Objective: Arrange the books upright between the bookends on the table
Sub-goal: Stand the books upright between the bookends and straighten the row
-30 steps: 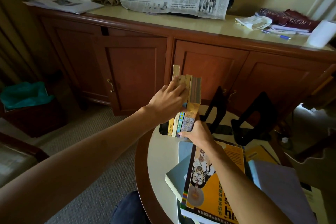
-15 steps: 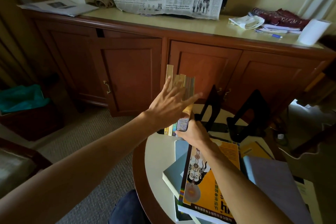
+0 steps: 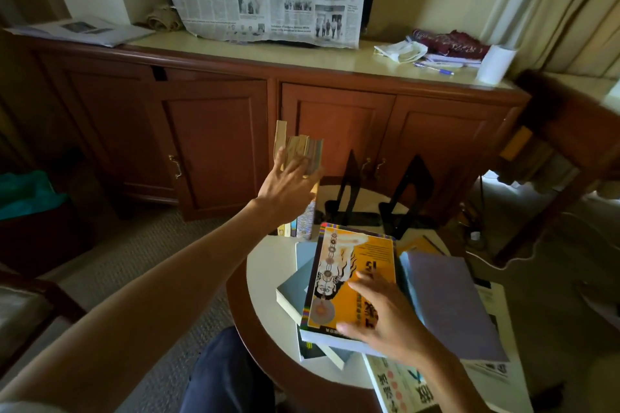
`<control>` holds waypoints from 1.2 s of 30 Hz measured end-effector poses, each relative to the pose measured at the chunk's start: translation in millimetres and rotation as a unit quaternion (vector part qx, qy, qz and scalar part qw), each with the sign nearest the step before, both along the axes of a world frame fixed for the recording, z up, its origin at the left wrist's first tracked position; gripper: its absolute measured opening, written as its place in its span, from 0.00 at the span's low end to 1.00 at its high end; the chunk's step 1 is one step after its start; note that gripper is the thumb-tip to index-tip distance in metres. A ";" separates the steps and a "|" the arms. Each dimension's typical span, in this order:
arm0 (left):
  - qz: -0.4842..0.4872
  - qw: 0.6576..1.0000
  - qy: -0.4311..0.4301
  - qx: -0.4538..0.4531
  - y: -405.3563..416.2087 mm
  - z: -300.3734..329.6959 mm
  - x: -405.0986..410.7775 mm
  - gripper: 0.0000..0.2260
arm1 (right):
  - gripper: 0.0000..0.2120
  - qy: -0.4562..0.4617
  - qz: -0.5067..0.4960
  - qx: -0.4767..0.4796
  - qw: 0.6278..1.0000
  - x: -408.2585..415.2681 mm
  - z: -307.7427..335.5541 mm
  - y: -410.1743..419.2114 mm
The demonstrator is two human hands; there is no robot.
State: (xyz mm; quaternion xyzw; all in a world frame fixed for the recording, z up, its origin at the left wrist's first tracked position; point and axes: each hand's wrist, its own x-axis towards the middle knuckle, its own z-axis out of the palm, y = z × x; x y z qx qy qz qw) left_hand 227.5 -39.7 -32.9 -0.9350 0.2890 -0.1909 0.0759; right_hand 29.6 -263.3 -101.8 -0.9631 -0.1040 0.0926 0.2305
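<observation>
The left arm is being stretched forward across the frame from lower left, wrist raised. The left hand (image 3: pixel 288 185) is being laid flat against the near side of the upright books (image 3: pixel 303 178), fingers straight and spread apart, nothing clamped in the grip. The upright books are being kept standing at the far left edge of the round desk (image 3: pixel 268 265); their lower spines are showing below the wrist. Just right of them, two black bookends (image 3: pixel 349 193) and (image 3: pixel 407 193) are standing near each other on the desk, apart from the books.

Nearer the camera, a stack of books is lying flat: the yellow book (image 3: pixel 349 271) is resting on top, with a grey book (image 3: pixel 295 288) under it to the left. The right hand (image 3: pixel 379 315) is being rested on the yellow book's near right corner, fingers extended and relaxed, the grip loose, not clamped. The right forearm is being run in from the lower right. Right of the hand, a purple book (image 3: pixel 449 298) is lying flat, tilted over papers.
</observation>
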 end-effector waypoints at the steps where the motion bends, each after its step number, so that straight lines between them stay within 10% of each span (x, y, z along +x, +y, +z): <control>1: 0.001 1.000 0.001 0.005 -0.5 1.6 -0.1 0.30 | 0.49 0.028 0.021 -0.027 0.999 -11.3 -1.6 -4.9; 10: 0.029 0.998 0.057 0.023 -2.8 9.7 -5.8 0.34 | 0.56 -0.158 0.062 -0.220 0.960 -30.3 -39.2 -16.7; 18: 0.032 0.997 0.064 0.030 2.6 12.8 -15.4 0.39 | 0.23 -0.251 -0.112 0.128 0.953 -31.7 38.0 -13.8; 25: 0.037 0.999 0.032 0.022 2.0 8.3 -13.6 0.36 | 0.18 -0.325 -0.252 0.348 0.842 -32.2 111.4 -31.6; 30: 0.029 0.999 -0.023 0.029 2.2 -2.9 -6.5 0.35 | 0.20 -0.405 -0.248 0.251 0.843 0.9 166.3 -44.1; 36: 0.038 0.999 -0.005 0.006 2.9 -3.8 -9.5 0.35 | 0.16 -0.287 -0.297 0.154 0.898 105.8 168.3 -45.3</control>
